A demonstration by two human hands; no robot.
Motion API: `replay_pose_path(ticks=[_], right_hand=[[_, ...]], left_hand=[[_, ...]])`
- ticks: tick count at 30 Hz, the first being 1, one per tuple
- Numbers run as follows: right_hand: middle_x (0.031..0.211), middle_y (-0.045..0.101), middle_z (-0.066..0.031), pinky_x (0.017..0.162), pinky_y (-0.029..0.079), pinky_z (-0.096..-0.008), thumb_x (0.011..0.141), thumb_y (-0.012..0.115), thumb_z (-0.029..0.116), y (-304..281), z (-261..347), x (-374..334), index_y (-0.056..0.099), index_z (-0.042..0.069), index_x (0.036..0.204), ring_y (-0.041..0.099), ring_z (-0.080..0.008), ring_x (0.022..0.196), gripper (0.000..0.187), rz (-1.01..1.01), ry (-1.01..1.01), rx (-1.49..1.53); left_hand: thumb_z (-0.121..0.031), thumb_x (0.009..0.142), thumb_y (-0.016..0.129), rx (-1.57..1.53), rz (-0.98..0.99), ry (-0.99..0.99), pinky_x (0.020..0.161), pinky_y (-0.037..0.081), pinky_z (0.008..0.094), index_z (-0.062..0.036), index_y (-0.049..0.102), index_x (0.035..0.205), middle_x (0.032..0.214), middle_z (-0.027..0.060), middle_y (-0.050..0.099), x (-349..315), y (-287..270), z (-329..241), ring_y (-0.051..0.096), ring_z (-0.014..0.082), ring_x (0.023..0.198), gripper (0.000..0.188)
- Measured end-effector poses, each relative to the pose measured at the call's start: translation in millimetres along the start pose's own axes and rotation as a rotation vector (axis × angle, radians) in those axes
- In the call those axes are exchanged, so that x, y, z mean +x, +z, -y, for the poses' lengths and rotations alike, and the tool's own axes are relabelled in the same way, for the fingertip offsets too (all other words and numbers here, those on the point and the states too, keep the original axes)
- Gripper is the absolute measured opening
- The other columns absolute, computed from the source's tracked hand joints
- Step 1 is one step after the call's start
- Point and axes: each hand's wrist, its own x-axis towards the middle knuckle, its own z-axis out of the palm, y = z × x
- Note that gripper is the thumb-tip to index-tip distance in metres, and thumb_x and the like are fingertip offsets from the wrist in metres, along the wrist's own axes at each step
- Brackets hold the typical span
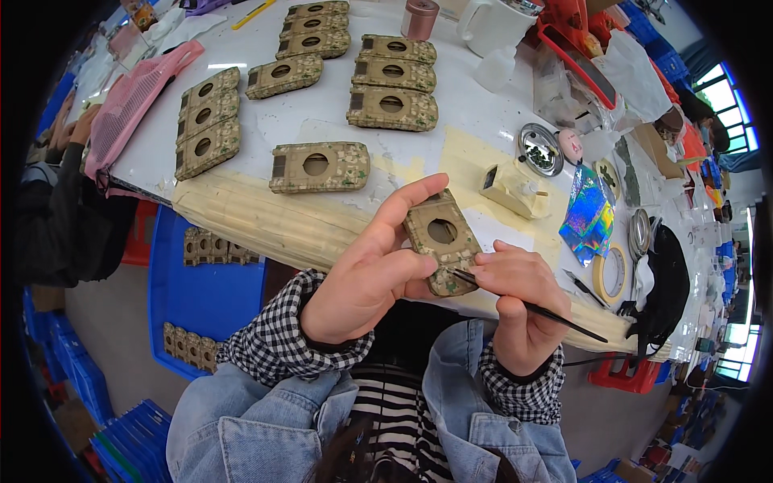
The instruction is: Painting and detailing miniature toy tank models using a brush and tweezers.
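Observation:
My left hand (354, 278) is closed around a camouflage-painted model tank hull (441, 231), which has a round hole in its top. It is held tilted above the table's front edge. In my right hand (523, 302) is a thin black paintbrush (555, 315), its tip at the near end of the hull, by my left thumb. My right fingertips are close to the hull's right side. Another hull (320, 167) lies on the table just beyond my left hand. Whether the brush tip touches the surface I cannot tell.
More hulls stand in rows (392, 105) at the back. To the right are a cream bottle (515, 191), a round metal dish (541, 150), holographic film (588, 213) and a tape roll (609, 274). A pink basket (137, 105) is left; a blue tray (205, 298) with hulls sits below.

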Motion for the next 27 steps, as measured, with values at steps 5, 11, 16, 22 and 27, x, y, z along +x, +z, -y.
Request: replay_pose_path(ticks=[5,11,16,22,27], right_hand=[[0.093,0.07,-0.0084,0.09,0.048,-0.0434,0.088,0.066,0.022,0.5,0.6,0.5,0.068,0.003,0.095,0.067,-0.0272,0.092,0.021,0.004,-0.002,-0.002],[0.092,0.07,-0.0084,0.089,0.049,-0.043,0.087,0.066,0.024,1.1,1.6,0.9,0.068,0.003,0.095,0.067,-0.027,0.092,0.022,0.02,-0.008,-0.02],[0.093,0.07,-0.0085,0.089,0.049,-0.0428,0.086,0.067,0.023,1.7,2.3,0.2,0.067,0.004,0.095,0.067,-0.027,0.091,0.022,0.041,-0.023,-0.041],[0.093,0.07,-0.0082,0.089,0.049,-0.0423,0.085,0.068,0.023,1.9,2.5,-1.1,0.066,0.004,0.097,0.067,-0.0267,0.092,0.022,0.063,-0.037,-0.067],[0.094,0.07,-0.008,0.088,0.049,-0.0422,0.084,0.069,0.022,2.4,3.0,-1.5,0.066,0.005,0.097,0.067,-0.0262,0.092,0.022,0.062,-0.039,-0.072]], left_hand=[[0.002,0.085,0.044,0.023,-0.012,0.007,0.092,0.051,0.0353,-0.0093,0.018,0.147,0.129,0.0102,0.041,0.3,-0.6,1.4,0.048,0.0181,0.116,0.069],[0.002,0.082,0.045,0.043,-0.033,0.005,0.089,0.052,0.0328,-0.0092,0.023,0.144,0.125,0.0078,0.043,0.9,-1.4,2.4,0.049,0.0164,0.114,0.067],[0.003,0.08,0.044,0.035,-0.046,-0.008,0.087,0.053,0.0326,-0.0096,0.028,0.141,0.122,0.0071,0.045,1.9,-0.5,1.4,0.052,0.0159,0.11,0.065],[0.004,0.078,0.044,0.041,-0.078,-0.022,0.085,0.053,0.0317,-0.0091,0.031,0.137,0.118,0.0067,0.047,2.3,0.4,0.7,0.054,0.0149,0.108,0.062],[0.004,0.079,0.045,0.043,-0.094,-0.021,0.084,0.052,0.0303,-0.0088,0.033,0.136,0.116,0.0068,0.048,2.5,1.0,1.8,0.054,0.0143,0.106,0.06]])
